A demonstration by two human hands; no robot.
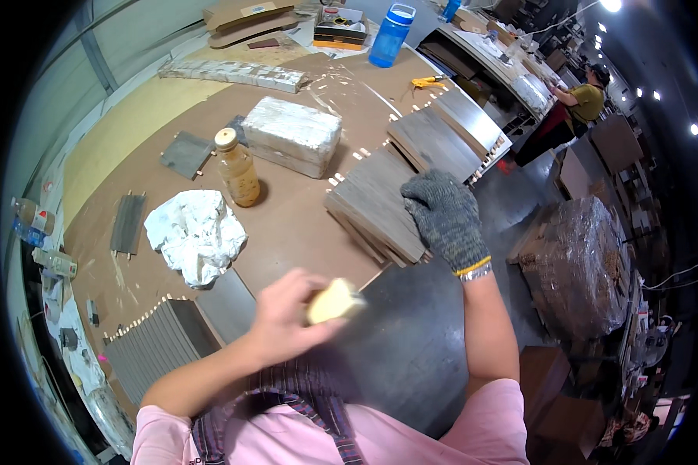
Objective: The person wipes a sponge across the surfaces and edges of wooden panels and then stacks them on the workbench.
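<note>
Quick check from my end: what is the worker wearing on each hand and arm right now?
The right hand wears a dark grey knitted work glove with a yellow cuff band, and a silvery band sits at the wrist just below it. The left hand is bare, no glove. Both arms have short pink sleeves, forearms uncovered.

Foil-wrapped block (292,136) mid-table; long wrapped package (233,74) behind; plastic-wrapped pallet stack (582,263) right, on floor.
</note>
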